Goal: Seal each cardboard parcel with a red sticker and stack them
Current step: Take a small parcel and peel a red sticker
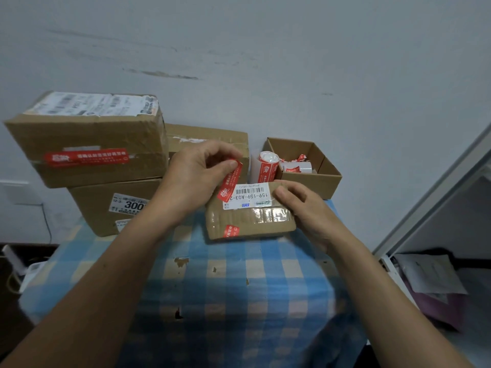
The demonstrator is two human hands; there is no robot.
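Note:
A small flat cardboard parcel (249,221) with a white barcode label lies on the checked tablecloth; a red sticker end shows on its front edge. My left hand (196,176) pinches a long red sticker (230,183) by its top end, the lower end hanging over the parcel's left side. My right hand (300,203) rests on the parcel's right end with curled fingers at its far edge. At the left, one big parcel (90,139) with a red sticker sits stacked on another (114,205). A roll of red stickers (267,166) stands behind the small parcel.
An open cardboard box (310,179) at the back right holds more sticker rolls and scraps. Another brown parcel (207,136) stands behind my left hand against the wall. The blue checked table (225,288) drops off at left and right; a white frame leans at the right.

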